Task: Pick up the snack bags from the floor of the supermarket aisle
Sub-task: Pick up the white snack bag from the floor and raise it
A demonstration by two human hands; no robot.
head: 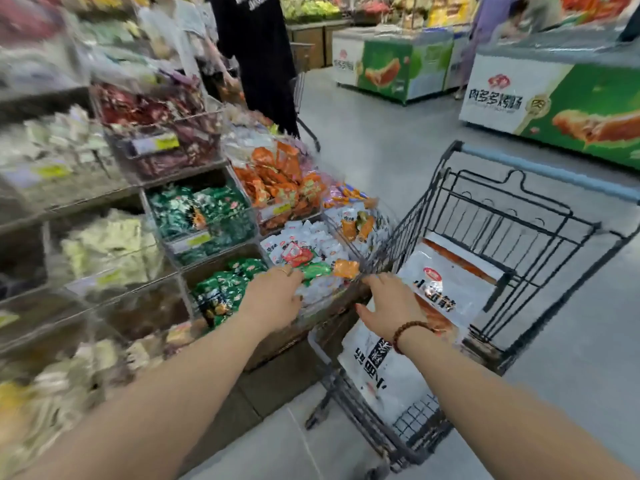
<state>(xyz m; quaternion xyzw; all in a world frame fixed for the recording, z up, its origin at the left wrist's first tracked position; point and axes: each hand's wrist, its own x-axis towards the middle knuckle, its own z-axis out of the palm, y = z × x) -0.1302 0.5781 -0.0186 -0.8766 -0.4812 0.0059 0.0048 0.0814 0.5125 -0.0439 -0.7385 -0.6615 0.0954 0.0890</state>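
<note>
Hands out front, both of them, well apart and neither one holding anything: your left hand (277,299) hovers palm-down with fingers spread over the low bin (322,271) of white packets, your right hand (388,306) is splayed open just beside the cart (519,237) at its near corner. Snack bags on the floor? None show here — the bare floor (363,140) ahead is clean, and the patch at your feet is hidden by your arms and the cart. What you can see is two big white bags (446,289) already lying in the cart, one leaning on the other. Those look light, soft and crinkly, slick film with air inside, so my call is pinch a sealed top edge or a corner rather than squeeze the belly; contents may well crush. Now the room: shelf bins (201,220) crowd your left with clear lips jutting out, the cart's wire rim sits tight on your right, and the gap between them is narrow. A person in black (263,64) stands further up the aisle beside the shelves. Open floor lies beyond the cart, toward the green freezers (571,109). Much of the left side is blurred, so shelf detail there is anyone's guess.
</note>
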